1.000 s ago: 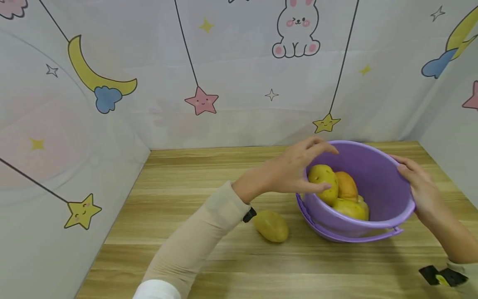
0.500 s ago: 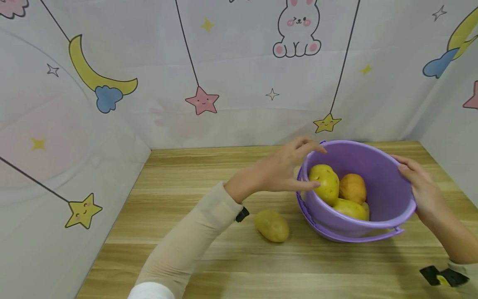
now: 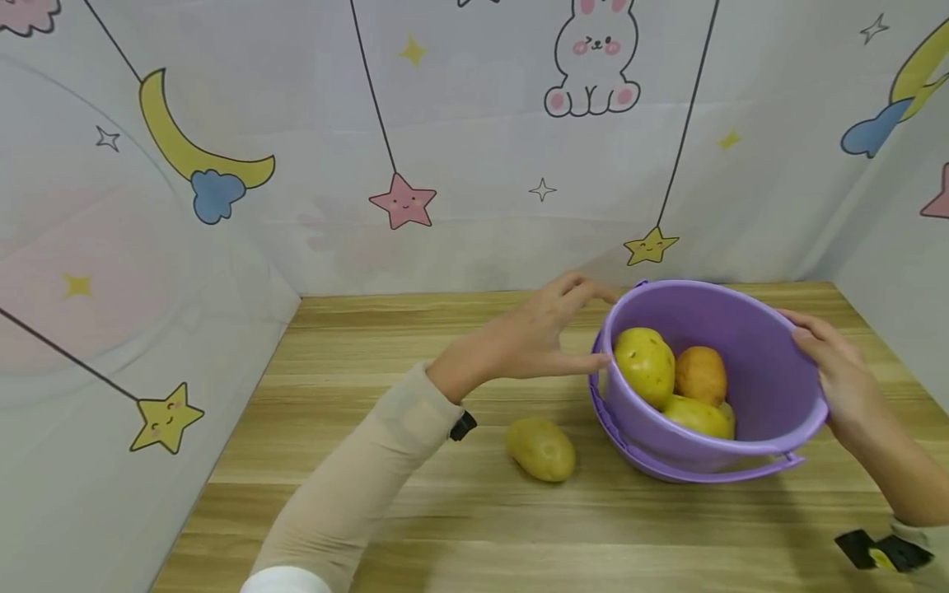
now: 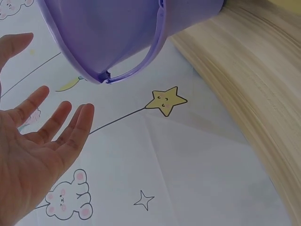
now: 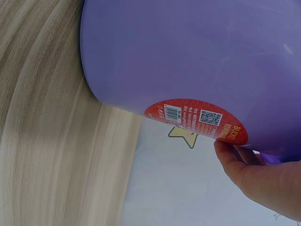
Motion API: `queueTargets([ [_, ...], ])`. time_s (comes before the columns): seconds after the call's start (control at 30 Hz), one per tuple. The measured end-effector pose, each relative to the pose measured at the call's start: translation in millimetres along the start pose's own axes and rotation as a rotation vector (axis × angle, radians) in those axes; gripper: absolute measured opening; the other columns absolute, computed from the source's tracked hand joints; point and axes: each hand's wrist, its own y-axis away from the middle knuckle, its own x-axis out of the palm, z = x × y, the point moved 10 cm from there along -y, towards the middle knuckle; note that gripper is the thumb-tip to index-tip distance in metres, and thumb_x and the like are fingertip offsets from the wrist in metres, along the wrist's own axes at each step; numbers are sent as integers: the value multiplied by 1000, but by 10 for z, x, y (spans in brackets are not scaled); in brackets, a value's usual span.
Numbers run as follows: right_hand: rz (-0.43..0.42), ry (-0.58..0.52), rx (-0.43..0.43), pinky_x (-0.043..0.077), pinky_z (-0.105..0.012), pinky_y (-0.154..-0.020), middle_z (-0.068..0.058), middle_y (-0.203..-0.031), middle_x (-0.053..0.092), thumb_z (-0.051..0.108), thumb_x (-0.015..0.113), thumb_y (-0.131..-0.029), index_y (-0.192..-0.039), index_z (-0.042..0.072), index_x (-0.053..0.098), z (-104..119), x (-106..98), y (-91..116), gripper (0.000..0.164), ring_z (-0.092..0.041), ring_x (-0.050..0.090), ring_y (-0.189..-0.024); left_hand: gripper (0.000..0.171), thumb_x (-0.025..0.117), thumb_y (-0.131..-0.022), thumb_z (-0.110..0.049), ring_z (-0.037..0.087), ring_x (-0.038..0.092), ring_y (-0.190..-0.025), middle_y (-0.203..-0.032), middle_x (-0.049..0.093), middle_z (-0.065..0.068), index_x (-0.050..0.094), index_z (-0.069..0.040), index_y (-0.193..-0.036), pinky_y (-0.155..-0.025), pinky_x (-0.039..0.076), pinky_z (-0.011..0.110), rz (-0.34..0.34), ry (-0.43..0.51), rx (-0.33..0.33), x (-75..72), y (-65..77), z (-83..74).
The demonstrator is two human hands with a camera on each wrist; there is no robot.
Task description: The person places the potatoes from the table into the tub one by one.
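Note:
A purple bucket [image 3: 749, 354] leans toward me on the table, its handle hanging down around the near side. Inside lie yellow potatoes [image 3: 643, 366] and a rounder orange piece [image 3: 701, 376]. My right hand [image 3: 841, 375] grips the rim at the right, thumb inside. In the right wrist view, the fingers [image 5: 230, 160] curl at the rim beside a red label [image 5: 202, 120]. My left hand [image 3: 530, 333] hovers by the left rim, fingers spread and holding nothing; the left wrist view shows its palm [image 4: 28, 160] apart from the bucket. Another potato [image 3: 539, 449] lies on the table.
The wood-grain table [image 3: 356, 346] is bordered at the back and both sides by a white cloth [image 3: 474, 247] printed with stars, moons and a rabbit. The loose potato lies left of the bucket, near the left wrist's black strap [image 3: 463, 426].
My left hand has drawn left, out of the bucket's mouth to its rim. The orange piece in the bucket has shifted slightly right. The right hand keeps its grip, and the bucket stays put.

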Motion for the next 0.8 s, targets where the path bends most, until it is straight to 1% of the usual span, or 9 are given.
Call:
queueTargets([
  [0.17,-5,-2,4,55,-23,-66,4,-111,69,4,36,-107,-125,16,67,-8,-9,-1,39,-10,68,-87,60,71,-90,-44,15,47,-119,-135,45,3,48,-13,-135,-99,40,27,-2,-5,-16,-14,67,65],
  [0.3,1,-3,-3,55,-23,-66,3,-111,70,3,36,-107,-125,15,67,2,-3,-1,39,-10,69,-87,59,71,-90,-43,15,48,-117,-134,46,3,49,-13,-135,-97,42,28,-2,-9,-33,-13,126,121],
  [0.53,6,-2,-4,55,-23,-66,3,-111,70,3,36,-107,-126,15,67,2,-8,-2,39,-10,69,-87,56,71,-90,-42,15,48,-114,-130,47,4,50,-14,-134,-96,43,30,14,-34,-69,15,185,197],
  [0.67,-6,-15,4,55,-23,-65,3,-110,70,2,34,-107,-125,16,68,1,-10,0,41,-11,69,-86,55,69,-90,-46,14,47,-113,-128,47,1,52,-16,-133,-94,43,31,32,-39,-101,38,229,235],
  [0.8,-9,2,6,55,-23,-65,4,-110,70,2,34,-107,-125,17,68,11,0,6,41,-10,69,-86,54,70,-89,-46,16,47,-114,-129,47,1,53,-17,-131,-95,42,32,57,-53,-102,88,280,253],
])
